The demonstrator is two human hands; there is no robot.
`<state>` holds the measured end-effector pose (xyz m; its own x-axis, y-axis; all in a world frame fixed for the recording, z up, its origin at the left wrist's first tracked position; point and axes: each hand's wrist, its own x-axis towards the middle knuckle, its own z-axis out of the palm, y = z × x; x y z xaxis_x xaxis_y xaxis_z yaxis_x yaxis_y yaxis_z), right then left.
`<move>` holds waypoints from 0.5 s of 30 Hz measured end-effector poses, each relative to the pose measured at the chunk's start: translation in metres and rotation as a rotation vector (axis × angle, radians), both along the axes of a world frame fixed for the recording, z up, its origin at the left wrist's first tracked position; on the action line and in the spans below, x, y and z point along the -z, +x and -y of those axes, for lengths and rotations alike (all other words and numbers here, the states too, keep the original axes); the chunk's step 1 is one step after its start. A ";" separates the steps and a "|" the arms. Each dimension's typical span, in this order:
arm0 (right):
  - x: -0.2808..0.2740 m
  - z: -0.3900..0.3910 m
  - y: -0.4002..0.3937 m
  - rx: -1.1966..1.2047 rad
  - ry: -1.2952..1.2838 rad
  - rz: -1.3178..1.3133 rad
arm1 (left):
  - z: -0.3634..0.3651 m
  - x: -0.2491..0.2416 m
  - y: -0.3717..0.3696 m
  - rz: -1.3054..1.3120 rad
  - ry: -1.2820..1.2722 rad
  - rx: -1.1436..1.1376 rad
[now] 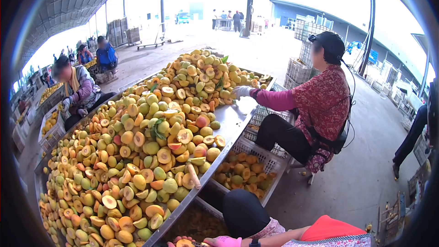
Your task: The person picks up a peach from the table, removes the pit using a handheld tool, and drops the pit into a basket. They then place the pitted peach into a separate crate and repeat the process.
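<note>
My hands are at the very bottom edge, both in pink gloves. My left hand has its fingers curled round an orange peach, low over a crate below the table. My right hand lies just to the right of it, at the end of a floral sleeve, and is cut off by the frame. Whether it holds anything is hidden. My dark-trousered knee rises just above them. A long metal table heaped with halved and whole peaches runs away to my left.
A seated person in a red patterned top reaches a white-gloved hand onto the table's far end. White plastic crates of peach halves stand along the table's right side. A wooden handle lies on the heap. Other people sit at the left.
</note>
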<state>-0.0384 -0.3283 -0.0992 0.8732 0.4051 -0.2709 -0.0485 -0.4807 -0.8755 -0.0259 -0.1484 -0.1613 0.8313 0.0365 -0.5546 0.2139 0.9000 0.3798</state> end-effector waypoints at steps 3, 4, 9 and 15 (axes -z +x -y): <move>0.003 0.000 -0.001 -0.021 -0.023 0.014 | 0.002 -0.004 -0.001 0.027 -0.026 -0.005; 0.003 0.000 -0.002 -0.018 -0.024 0.009 | 0.002 -0.004 -0.001 0.039 -0.028 -0.003; -0.003 0.001 -0.002 -0.015 -0.051 -0.045 | 0.003 0.000 0.001 0.060 0.009 -0.014; 0.032 0.001 0.002 -0.067 -0.085 0.005 | -0.008 0.035 0.008 0.146 0.061 -0.010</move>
<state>-0.0367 -0.3291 -0.1315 0.8461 0.4385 -0.3030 -0.0097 -0.5557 -0.8313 -0.0174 -0.1401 -0.1958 0.9025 0.0748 -0.4242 0.1435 0.8763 0.4599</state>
